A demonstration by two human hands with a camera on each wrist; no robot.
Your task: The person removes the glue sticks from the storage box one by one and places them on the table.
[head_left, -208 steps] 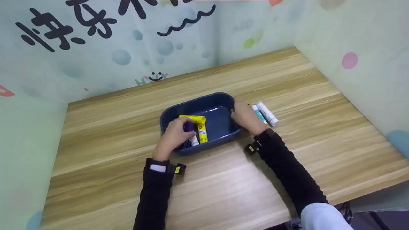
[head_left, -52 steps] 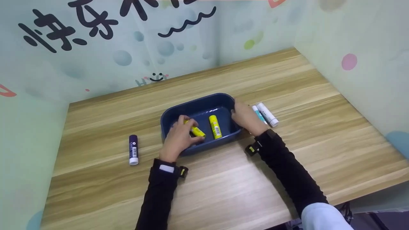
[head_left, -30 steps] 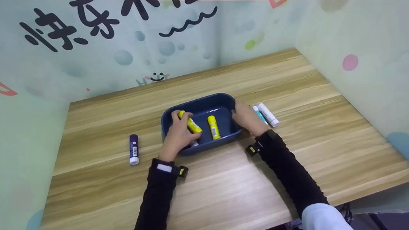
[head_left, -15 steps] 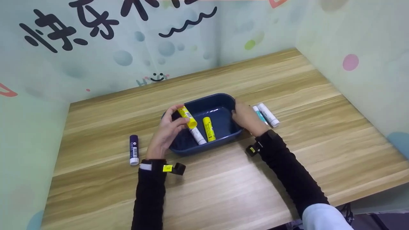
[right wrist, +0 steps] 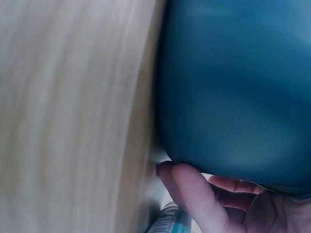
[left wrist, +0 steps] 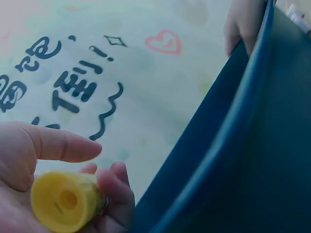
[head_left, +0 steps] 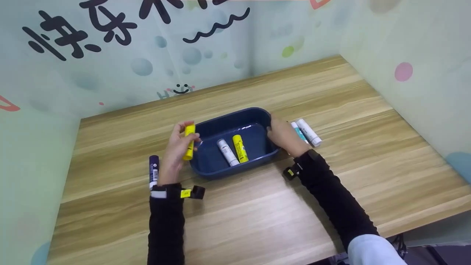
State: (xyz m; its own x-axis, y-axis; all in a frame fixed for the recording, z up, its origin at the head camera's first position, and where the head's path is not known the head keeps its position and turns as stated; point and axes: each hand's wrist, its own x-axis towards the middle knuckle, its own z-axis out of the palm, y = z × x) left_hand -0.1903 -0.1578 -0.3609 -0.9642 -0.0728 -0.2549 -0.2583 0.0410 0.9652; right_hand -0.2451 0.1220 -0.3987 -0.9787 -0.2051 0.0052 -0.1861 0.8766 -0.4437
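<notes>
My left hand (head_left: 174, 151) holds a yellow glue stick (head_left: 189, 141) between thumb and fingers, just past the left end of a dark blue plastic basin (head_left: 257, 141). In the left wrist view the hollow base of this glue stick (left wrist: 63, 201) faces the camera. Inside the basin a white glue stick (head_left: 227, 152) and a second yellow glue stick (head_left: 240, 148) lie side by side. My right hand (head_left: 287, 137) grips the basin's right end, its thumb over the rim; the right wrist view shows fingers (right wrist: 194, 191) against the outer wall.
A purple glue stick with a white end (head_left: 153, 167) lies on the wooden table (head_left: 110, 206), partly behind my left wrist. Right of my right hand lie a white glue stick (head_left: 309, 132) and a white-and-teal one (head_left: 298, 131). Printed wall panels (head_left: 220, 66) border the table.
The purple glue stick has gone from the basin to the table. My left hand has since lifted a yellow glue stick leftward out of the basin. My right hand keeps its grip.
</notes>
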